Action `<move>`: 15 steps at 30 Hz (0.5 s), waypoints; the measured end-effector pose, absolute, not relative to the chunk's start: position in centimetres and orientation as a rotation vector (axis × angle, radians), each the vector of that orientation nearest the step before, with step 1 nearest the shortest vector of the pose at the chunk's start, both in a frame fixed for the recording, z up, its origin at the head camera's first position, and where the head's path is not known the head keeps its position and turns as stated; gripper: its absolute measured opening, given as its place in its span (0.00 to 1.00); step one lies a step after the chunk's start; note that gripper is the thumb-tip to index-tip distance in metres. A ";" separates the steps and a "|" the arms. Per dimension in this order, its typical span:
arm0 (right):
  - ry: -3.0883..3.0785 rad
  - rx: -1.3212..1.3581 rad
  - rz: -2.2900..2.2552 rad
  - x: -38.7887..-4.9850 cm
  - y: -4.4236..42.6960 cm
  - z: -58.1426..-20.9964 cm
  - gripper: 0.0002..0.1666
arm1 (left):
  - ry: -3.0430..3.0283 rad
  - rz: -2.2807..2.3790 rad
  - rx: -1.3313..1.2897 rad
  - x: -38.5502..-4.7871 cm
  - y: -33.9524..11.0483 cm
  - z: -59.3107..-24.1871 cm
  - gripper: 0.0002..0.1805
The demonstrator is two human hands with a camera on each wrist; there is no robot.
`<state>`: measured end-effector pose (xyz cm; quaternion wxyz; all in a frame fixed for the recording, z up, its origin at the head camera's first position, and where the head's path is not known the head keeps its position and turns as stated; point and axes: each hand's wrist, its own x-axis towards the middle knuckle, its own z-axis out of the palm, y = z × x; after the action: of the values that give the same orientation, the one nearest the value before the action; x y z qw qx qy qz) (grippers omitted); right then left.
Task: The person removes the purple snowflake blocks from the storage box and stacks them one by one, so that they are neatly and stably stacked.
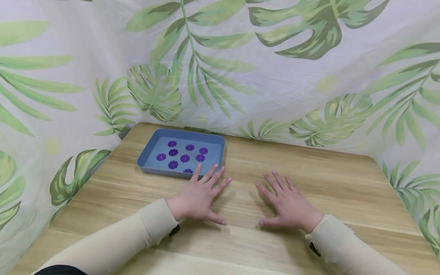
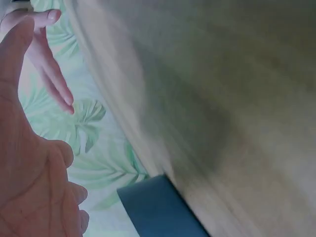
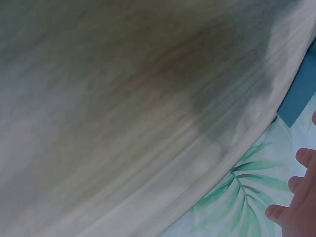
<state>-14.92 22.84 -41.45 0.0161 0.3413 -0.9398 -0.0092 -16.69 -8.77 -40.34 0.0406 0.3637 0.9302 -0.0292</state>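
Note:
In the head view a blue tray stands at the back left of the table, with several purple flower-shaped pieces lying spread over its floor. My left hand is held palm down with fingers spread, its fingertips overlapping the tray's near right corner in view; whether they touch it I cannot tell. To the right, my right hand is also spread above the wood, holding nothing. The left wrist view shows the left palm above the table, with the tray's blue side beyond it.
The wood-grain table reaches back to a white cloth printed with green leaves, which also hangs at both sides. A small pale mark or item shows beside the right sleeve; too small to tell what it is.

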 end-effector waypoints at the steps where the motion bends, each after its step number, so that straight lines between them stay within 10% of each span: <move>1: -2.923 1.054 -0.015 -15.0 22.8 -41.5 0.64 | 2.854 -0.071 1.110 -16.8 -8.9 -40.2 0.67; 15: -2.909 0.934 0.435 -16.7 20.9 -41.2 0.48 | 2.964 0.234 0.868 -19.2 -13.2 -38.1 0.64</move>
<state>-16.65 20.94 -41.21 0.0276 0.3024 -0.9423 0.1410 -19.20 -13.16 -38.13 0.0221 0.2801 0.9567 0.0756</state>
